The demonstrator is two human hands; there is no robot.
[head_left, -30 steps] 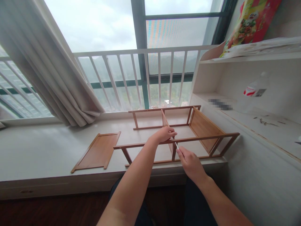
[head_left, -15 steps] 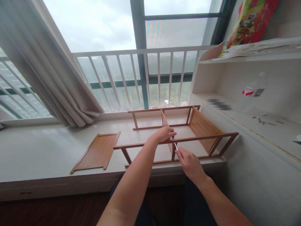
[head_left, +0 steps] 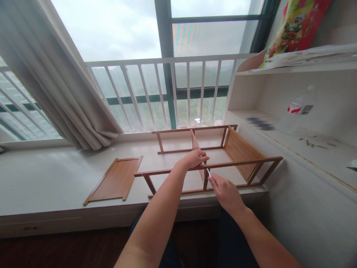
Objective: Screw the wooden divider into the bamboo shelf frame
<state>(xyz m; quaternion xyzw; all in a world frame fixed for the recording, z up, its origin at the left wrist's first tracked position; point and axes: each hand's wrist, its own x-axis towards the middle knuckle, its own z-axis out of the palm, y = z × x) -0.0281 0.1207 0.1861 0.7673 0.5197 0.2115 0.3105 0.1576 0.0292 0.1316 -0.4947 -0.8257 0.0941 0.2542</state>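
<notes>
Daylight from a tall window (head_left: 134, 29) with a white railing (head_left: 167, 63) falls on a pale window ledge, used as a desk (head_left: 50, 178), seen from the head camera. On the desk lies a partly built wooden rack frame (head_left: 212, 156), tipped on its side, with a solid panel fitted at its right end and a thin divider board (head_left: 195, 143) standing across its middle. The left hand (head_left: 193, 159) rests curled over the top of the near rail where the divider meets it, fingers closed around the joint. The right hand (head_left: 227, 191) sits just in front of the frame, fingers pinched shut on a slim metal tool (head_left: 208, 172) whose tip points up at that same joint, just below the left hand. A loose wooden panel (head_left: 115, 179) lies flat on the desk, well apart to the left of the frame. A cream curtain (head_left: 55, 85) hangs bunched at the left of the window. To the right stands a white shelf unit (head_left: 292, 74) carrying a clear plastic bottle (head_left: 298, 109), a colourful bag (head_left: 295, 26) on top, and a few small dark bits (head_left: 314, 144) on its lower board.
</notes>
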